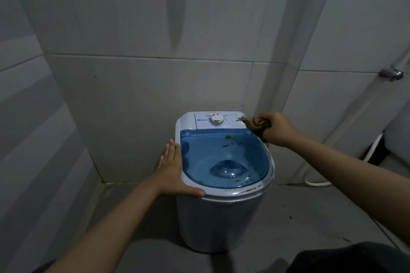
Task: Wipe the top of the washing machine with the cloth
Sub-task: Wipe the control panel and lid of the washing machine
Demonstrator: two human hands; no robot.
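A small white washing machine stands on the floor against the tiled wall. Its top has a translucent blue lid and a white control panel with a round dial at the back. Green and brown specks lie on the lid and along its front rim. My left hand rests flat against the machine's left edge, fingers straight, holding nothing. My right hand is at the back right corner, shut on a bunched brown cloth that touches the corner of the panel.
Tiled walls close in behind and on the left. A metal tap fitting sticks out of the right wall, and a white hose runs down to the floor on the right. Grey floor lies in front of the machine.
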